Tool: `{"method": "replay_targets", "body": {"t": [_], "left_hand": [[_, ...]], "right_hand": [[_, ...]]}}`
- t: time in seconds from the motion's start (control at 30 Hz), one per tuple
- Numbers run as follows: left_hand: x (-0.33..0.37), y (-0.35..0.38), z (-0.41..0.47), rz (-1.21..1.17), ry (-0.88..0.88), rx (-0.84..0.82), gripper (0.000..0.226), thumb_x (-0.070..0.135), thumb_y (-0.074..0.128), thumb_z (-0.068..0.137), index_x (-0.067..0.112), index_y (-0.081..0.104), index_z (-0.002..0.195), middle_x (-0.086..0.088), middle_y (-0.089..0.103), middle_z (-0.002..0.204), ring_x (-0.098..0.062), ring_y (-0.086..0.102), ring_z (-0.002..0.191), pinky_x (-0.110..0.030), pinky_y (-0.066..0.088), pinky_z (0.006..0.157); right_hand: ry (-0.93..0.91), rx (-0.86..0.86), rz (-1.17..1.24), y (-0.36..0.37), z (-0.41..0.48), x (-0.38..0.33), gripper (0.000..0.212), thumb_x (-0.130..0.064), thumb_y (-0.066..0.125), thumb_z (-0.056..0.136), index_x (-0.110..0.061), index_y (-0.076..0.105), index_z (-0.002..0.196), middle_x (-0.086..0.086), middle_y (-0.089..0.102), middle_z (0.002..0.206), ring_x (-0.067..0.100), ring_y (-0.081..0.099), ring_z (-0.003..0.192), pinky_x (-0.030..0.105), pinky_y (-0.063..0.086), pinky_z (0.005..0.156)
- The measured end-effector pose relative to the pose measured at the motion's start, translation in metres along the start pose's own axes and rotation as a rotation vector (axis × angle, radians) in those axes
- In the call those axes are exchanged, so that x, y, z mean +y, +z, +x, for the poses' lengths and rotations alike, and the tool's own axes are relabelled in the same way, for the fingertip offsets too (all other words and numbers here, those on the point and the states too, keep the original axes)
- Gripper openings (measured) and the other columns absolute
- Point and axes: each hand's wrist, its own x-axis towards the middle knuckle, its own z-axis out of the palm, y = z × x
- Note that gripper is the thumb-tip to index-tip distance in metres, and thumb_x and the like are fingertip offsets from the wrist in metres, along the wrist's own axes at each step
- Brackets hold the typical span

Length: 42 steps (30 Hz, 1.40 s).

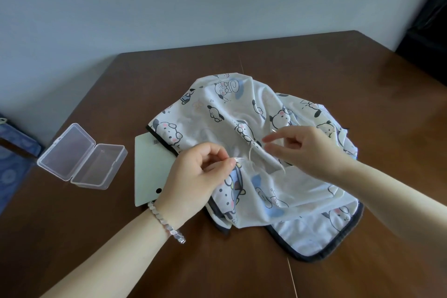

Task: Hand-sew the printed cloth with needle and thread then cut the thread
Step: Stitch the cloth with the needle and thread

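The printed cloth, bunched at centre, is judged light and limp, best held close to the stitching, where a fold is pinched by the left hand; the right hand is seen half spread, its hold undetermined.

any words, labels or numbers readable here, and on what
No words or numbers can be read in this view.
barcode label on the pale green card: the bars and any digits are too small and blurred to read.
printed cloth: cartoon figures only, no letters seen.
clear plastic box: no label seen.
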Motion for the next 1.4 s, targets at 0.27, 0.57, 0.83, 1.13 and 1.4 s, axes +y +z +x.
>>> {"method": "replay_targets", "body": {"t": [0.27, 0.57, 0.83, 1.13, 1.4], "left_hand": [[0.002, -0.004, -0.005, -0.034, -0.013, -0.116, 0.007, 0.010, 0.070, 0.076, 0.014, 0.064, 0.075, 0.009, 0.063, 0.054, -0.002, 0.055, 0.050, -0.010, 0.043, 0.055], [-0.001, -0.004, -0.007, 0.141, -0.088, -0.077, 0.009, 0.020, 0.073, 0.075, 0.028, 0.071, 0.076, 0.009, 0.072, 0.070, -0.002, 0.067, 0.068, -0.017, 0.053, 0.067], [-0.003, -0.003, -0.010, 0.076, -0.129, -0.027, 0.010, 0.018, 0.068, 0.080, 0.027, 0.069, 0.075, 0.013, 0.071, 0.074, 0.000, 0.065, 0.071, -0.009, 0.047, 0.065], [0.001, -0.003, -0.012, 0.065, -0.086, 0.019, 0.006, 0.016, 0.069, 0.077, 0.021, 0.069, 0.074, 0.007, 0.069, 0.063, -0.001, 0.063, 0.059, -0.008, 0.046, 0.060], [0.002, -0.002, -0.012, 0.056, -0.067, 0.028, 0.006, 0.017, 0.071, 0.075, 0.023, 0.069, 0.074, 0.006, 0.069, 0.066, 0.000, 0.063, 0.062, -0.008, 0.046, 0.059]], "right_hand": [[-0.128, -0.313, 0.088, 0.010, -0.011, -0.018, 0.015, -0.029, 0.065, 0.082, -0.030, 0.064, 0.068, -0.002, 0.030, 0.052, 0.009, 0.024, 0.048, 0.016, 0.022, 0.046], [-0.134, -0.124, -0.122, 0.014, -0.021, -0.013, 0.014, -0.034, 0.063, 0.083, -0.025, 0.063, 0.071, -0.008, 0.039, 0.045, 0.007, 0.035, 0.045, 0.015, 0.030, 0.046], [0.056, -0.090, 0.286, 0.025, -0.045, -0.024, 0.031, -0.016, 0.036, 0.094, -0.031, 0.060, 0.084, 0.005, 0.032, 0.056, 0.018, 0.030, 0.052, 0.029, 0.029, 0.049], [0.203, -0.188, 0.336, 0.036, -0.058, -0.032, 0.015, -0.021, 0.055, 0.089, -0.028, 0.066, 0.083, -0.004, 0.071, 0.063, 0.008, 0.050, 0.041, 0.010, 0.035, 0.043], [0.197, -0.171, 0.317, 0.035, -0.057, -0.038, 0.018, -0.022, 0.056, 0.089, -0.029, 0.065, 0.074, -0.006, 0.069, 0.058, 0.007, 0.047, 0.038, 0.008, 0.035, 0.044]]}}
